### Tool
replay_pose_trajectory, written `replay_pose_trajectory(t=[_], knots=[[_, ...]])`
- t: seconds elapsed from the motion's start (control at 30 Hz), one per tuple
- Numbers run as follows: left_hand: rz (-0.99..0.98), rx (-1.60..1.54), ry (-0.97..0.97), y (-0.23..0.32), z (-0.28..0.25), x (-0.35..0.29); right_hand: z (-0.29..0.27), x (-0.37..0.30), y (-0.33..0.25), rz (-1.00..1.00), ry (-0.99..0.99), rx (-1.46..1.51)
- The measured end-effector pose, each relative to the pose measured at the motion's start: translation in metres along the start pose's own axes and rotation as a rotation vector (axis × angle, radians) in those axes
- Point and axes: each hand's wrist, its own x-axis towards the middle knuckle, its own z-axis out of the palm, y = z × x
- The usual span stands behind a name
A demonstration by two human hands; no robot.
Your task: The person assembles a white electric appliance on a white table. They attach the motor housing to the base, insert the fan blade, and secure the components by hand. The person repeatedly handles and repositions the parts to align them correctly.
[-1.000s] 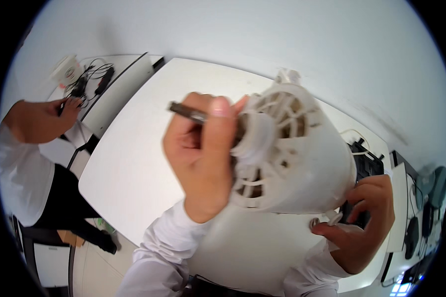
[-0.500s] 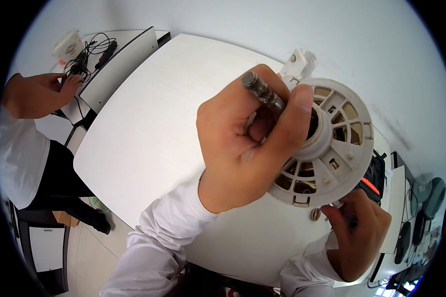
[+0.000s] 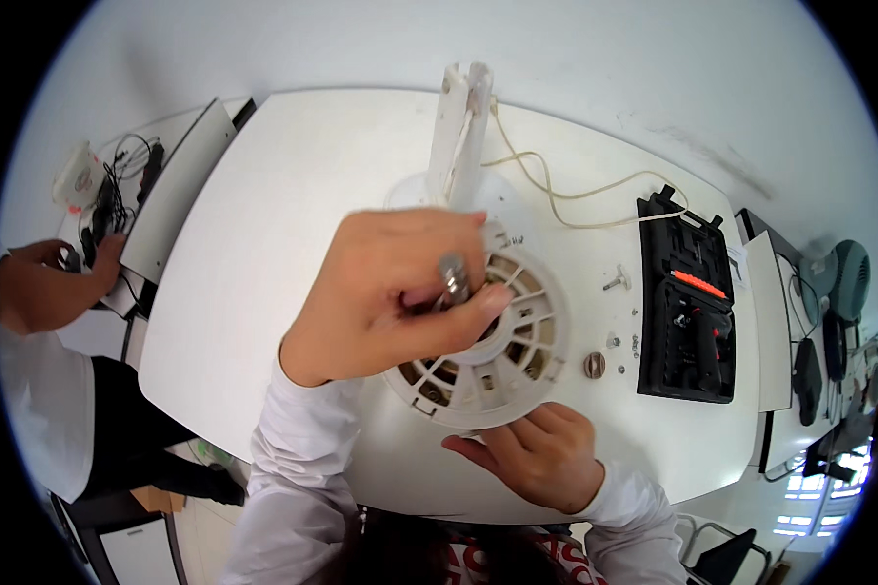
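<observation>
My left hand (image 3: 385, 302) is closed round the metal shaft (image 3: 455, 278) of a fan motor, and the threaded shaft end sticks up past the thumb. Around the shaft spreads the round, slotted white fan motor housing (image 3: 483, 408), partly covered by this hand. At the housing's lower rim is my right hand (image 3: 546, 463), its fingers bent behind the rim with the tips hidden and the thumb stretched out to the left. Beyond my left hand rises the white fan stand (image 3: 451, 146), its pale round base (image 3: 502, 200) partly hidden.
Right of the housing, a brown knob (image 3: 594, 365), a white plastic screw (image 3: 618, 279) and several small screws (image 3: 614, 342) lie on the white table (image 3: 263, 205). Further right sits a black tool case (image 3: 658, 375). A cream cord (image 3: 556, 200) curls behind. At far left, another person's hands (image 3: 98, 268) touch cables.
Both hands and the fan have moved left and away from the camera, nearer the table. My right thumb has come out from its pinch. The stand, tool case and loose parts now show.
</observation>
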Motion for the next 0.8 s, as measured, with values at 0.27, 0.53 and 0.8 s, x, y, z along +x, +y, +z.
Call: replay_pose_trajectory(t=[0.27, 0.53, 0.8], knots=[[-0.095, 0.037, -0.088, 0.003, -0.011, -0.023, -0.005, -0.005, 0.005, 0.023, -0.335, 0.276], [-0.079, 0.025, -0.134, -0.007, -0.023, -0.034, -0.023, 0.016, 0.028, 0.059, -0.616, 0.377], [-0.131, 0.212, -0.057, 0.003, -0.042, -0.057, 0.008, 0.021, 0.086, 0.283, -0.239, -0.054]])
